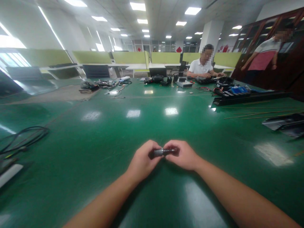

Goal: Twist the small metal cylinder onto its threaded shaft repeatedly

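left hand [142,159]: grasping nine o'clock end of small metal tube [158,152] with curled fingers
right hand [184,155]: pinching its three o'clock end
tube: level between both hands, over green table [106,126]
cable [23,148]: looped at nine o'clock
person [200,67]: seated across table at one o'clock

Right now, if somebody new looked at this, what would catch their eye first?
Probably the broad, glossy green tabletop, which fills most of the lower view. Just below the picture's middle, the left hand and right hand hold a small grey-and-black object between them. Across the table, toward the right, sits a person in a white shirt.
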A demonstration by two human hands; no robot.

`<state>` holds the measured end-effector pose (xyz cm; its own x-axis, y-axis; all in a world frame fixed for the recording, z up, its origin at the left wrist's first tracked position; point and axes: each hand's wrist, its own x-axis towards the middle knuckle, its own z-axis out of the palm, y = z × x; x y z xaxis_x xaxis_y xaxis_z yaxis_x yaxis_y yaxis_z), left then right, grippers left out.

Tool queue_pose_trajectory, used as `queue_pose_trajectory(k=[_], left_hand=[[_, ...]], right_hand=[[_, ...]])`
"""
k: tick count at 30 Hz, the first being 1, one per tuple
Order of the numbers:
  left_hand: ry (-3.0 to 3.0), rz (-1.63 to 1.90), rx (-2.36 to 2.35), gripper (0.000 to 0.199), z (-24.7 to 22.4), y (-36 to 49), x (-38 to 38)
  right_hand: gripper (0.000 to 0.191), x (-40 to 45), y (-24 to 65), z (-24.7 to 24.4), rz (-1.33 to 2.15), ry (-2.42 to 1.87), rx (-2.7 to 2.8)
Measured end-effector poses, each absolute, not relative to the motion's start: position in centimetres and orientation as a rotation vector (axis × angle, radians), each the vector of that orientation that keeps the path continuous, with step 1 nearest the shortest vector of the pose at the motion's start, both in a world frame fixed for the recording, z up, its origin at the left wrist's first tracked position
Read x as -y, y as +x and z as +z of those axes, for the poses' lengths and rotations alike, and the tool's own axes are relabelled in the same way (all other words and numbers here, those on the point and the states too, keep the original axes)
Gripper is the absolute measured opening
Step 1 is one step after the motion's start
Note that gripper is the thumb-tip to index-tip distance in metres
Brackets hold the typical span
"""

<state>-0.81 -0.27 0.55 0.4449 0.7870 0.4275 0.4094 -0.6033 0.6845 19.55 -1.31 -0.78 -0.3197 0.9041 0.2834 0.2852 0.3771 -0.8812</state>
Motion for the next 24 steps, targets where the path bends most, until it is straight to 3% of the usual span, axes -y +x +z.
queue_pose_trajectory(k=[9, 24], left_hand=[[2.229, 0.965, -1.056, 0.011, 0.42, -0.8, 0.4], [2.202, 0.957, -1.119, 0.016, 0.69, -0.82, 0.4]], right_hand=[[0.009, 1.28, 19.53, -0.39, 0.883, -1.107, 1.826], [0.007, 1.28, 19.55, -0.27, 0.888, -1.136, 1.811]])
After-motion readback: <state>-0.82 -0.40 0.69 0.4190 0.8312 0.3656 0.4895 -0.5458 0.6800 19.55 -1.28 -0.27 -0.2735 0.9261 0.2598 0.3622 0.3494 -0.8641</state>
